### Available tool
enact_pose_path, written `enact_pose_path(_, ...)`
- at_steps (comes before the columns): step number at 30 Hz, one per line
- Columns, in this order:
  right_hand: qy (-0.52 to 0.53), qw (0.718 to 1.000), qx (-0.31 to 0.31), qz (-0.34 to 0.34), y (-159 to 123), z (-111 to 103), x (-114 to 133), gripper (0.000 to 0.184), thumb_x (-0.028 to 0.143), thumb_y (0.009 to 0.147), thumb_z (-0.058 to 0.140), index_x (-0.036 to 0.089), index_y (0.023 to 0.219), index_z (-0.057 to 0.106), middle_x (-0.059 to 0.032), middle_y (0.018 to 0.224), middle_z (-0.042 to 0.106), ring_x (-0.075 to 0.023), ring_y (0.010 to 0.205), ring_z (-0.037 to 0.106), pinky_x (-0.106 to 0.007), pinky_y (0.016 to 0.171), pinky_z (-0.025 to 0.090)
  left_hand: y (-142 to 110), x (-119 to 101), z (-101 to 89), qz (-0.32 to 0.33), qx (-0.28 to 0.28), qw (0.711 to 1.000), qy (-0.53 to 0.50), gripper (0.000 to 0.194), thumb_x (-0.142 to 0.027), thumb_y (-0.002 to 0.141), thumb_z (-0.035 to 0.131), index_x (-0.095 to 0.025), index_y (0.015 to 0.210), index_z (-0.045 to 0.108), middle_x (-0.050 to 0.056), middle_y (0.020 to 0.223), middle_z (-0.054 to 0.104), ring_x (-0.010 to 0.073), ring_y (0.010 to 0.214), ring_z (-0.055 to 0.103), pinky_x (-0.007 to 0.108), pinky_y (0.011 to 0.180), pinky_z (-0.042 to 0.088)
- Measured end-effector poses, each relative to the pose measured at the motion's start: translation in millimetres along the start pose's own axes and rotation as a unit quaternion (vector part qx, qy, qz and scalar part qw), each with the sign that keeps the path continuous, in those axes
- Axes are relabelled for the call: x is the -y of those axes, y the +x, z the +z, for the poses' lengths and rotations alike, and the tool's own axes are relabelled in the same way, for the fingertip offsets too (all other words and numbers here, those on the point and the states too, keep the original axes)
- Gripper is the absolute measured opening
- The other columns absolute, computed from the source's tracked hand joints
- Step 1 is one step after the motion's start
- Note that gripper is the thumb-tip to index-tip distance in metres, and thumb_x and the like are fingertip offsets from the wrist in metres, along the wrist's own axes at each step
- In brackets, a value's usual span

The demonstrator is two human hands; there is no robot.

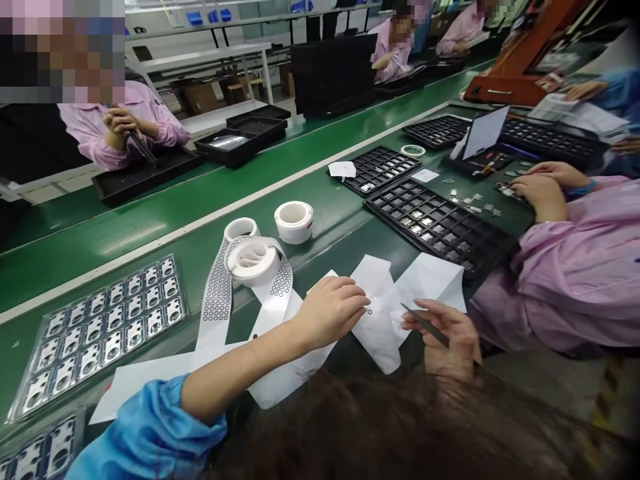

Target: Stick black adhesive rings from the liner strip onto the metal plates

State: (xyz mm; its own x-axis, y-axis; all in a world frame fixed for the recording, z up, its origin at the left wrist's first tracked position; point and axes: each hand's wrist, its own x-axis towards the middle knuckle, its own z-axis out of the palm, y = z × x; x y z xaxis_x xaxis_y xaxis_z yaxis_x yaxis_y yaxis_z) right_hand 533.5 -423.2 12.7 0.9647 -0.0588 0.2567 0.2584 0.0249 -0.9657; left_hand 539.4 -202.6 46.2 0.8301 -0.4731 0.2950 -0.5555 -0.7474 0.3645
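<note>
My right hand (453, 337) grips a pair of dark tweezers (429, 325), their tip pointing left over white paper. My left hand (333, 310) is closed at the edge of a crumpled sheet of white backing paper (375, 333); its thumb is hidden. One small black ring sticker (369, 311) shows on that paper, just beside the left fingertips. Behind my left forearm, a strip of ring stickers (219, 293) trails from a white roll (254, 260) on the green bench. Another folded white sheet (435, 277) lies beyond the right hand.
A clear tray of metal plates (107, 327) lies at left, and part of another tray (43, 447) below it. Another white roll (293, 223) stands ahead. Black compartment trays (435, 223) hold small metal parts. A co-worker's hands (547, 190) work close by at right.
</note>
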Motion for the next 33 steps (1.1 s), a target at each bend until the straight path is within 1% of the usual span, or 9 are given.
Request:
enact_pose_path(2,-0.013,1.0,0.015,0.016,-1.9,-2.3,-10.2,0.033,0.058,0.096,0.053,0.029,0.102,0.069,-0.0062,0.101,0.068,-0.0248,0.08,0.071,-0.047,0.073,0.061,14.3,0.9,16.2,0.003,0.015,1.0,0.01,0.019,-0.026,0.103,0.057,-0.018,0.108,0.072,0.007,0.112,0.078,0.026,0.112,0.069,0.042,0.1,0.053)
enact_pose_path(4,-0.023,0.999,0.022,0.026,-4.7,-3.0,-17.3,0.014,0.043,0.088,0.072,0.03,0.09,0.069,-0.0041,0.104,0.069,-0.0258,0.086,0.072,-0.044,0.074,0.061,19.5,3.5,30.0,-0.008,0.025,0.999,0.019,0.016,-0.028,0.1,0.062,-0.018,0.106,0.073,0.007,0.107,0.079,0.0257,0.105,0.07,0.042,0.097,0.054)
enact_pose_path(6,-0.034,0.998,0.03,0.032,-6.4,-3.7,-22.7,0.017,0.03,0.077,0.082,0.031,0.083,0.067,-0.0025,0.102,0.072,-0.0281,0.093,0.072,-0.043,0.075,0.061,17.5,6.6,39.4,-0.021,0.031,0.999,0.025,0.016,-0.03,0.097,0.067,-0.018,0.106,0.073,0.007,0.107,0.078,0.025,0.101,0.07,0.041,0.095,0.053)
enact_pose_path(8,-0.037,0.998,0.038,0.035,-5.8,-3.9,-27.4,0.02,0.024,0.073,0.084,0.031,0.081,0.066,-0.0018,0.097,0.074,-0.0298,0.097,0.072,-0.045,0.079,0.061,12.4,9.3,44.5,-0.029,0.033,0.999,0.027,0.019,-0.031,0.096,0.069,-0.019,0.11,0.073,0.007,0.11,0.078,0.0242,0.1,0.07,0.04,0.094,0.053)
enact_pose_path(14,-0.042,0.997,0.058,0.03,1.5,-1.0,-36.3,0.016,0.024,0.073,0.082,0.03,0.075,0.067,-0.0024,0.093,0.076,-0.0298,0.093,0.074,-0.047,0.079,0.064,4.4,12.1,50.6,-0.04,0.028,0.999,0.015,0.018,-0.033,0.099,0.067,-0.023,0.112,0.074,0.005,0.116,0.077,0.0222,0.101,0.07,0.038,0.093,0.052)
enact_pose_path(18,-0.052,0.997,0.048,0.021,3.6,-1.1,-39.7,0.015,0.028,0.076,0.082,0.031,0.076,0.067,-0.001,0.089,0.076,-0.0278,0.088,0.074,-0.047,0.078,0.063,4.0,11.1,55.4,-0.056,0.018,0.998,0.005,0.016,-0.031,0.099,0.067,-0.023,0.111,0.074,0.006,0.115,0.077,0.0229,0.1,0.07,0.039,0.091,0.052)
enact_pose_path(23,-0.06,0.997,0.042,0.018,2.5,-2.9,-42.1,0.014,0.029,0.078,0.08,0.028,0.075,0.066,-0.0025,0.084,0.076,-0.0269,0.084,0.074,-0.046,0.078,0.063,3.0,11.7,57.6,-0.061,0.014,0.998,-0.009,0.02,-0.03,0.098,0.068,-0.023,0.116,0.073,0.007,0.115,0.076,0.0235,0.102,0.069,0.039,0.091,0.053)
enact_pose_path(28,-0.062,0.997,0.037,-0.005,-2.0,-3.0,-42.0,0.012,0.027,0.077,0.08,0.029,0.075,0.068,-0.0019,0.085,0.075,-0.0278,0.084,0.073,-0.046,0.075,0.063,2.6,17.0,56.1,-0.062,0.005,0.998,-0.022,0.019,-0.038,0.1,0.067,-0.024,0.108,0.076,0.006,0.109,0.077,0.0225,0.098,0.07,0.038,0.091,0.053)
enact_pose_path(33,-0.052,0.997,0.039,-0.028,-3.8,-0.6,-40.0,0.014,0.023,0.079,0.078,0.032,0.078,0.068,-0.0001,0.087,0.075,-0.0261,0.084,0.073,-0.044,0.072,0.063,1.2,19.5,56.3,-0.066,-0.007,0.997,-0.03,0.017,-0.036,0.1,0.067,-0.024,0.103,0.078,0.005,0.107,0.078,0.0212,0.096,0.071,0.036,0.088,0.052)
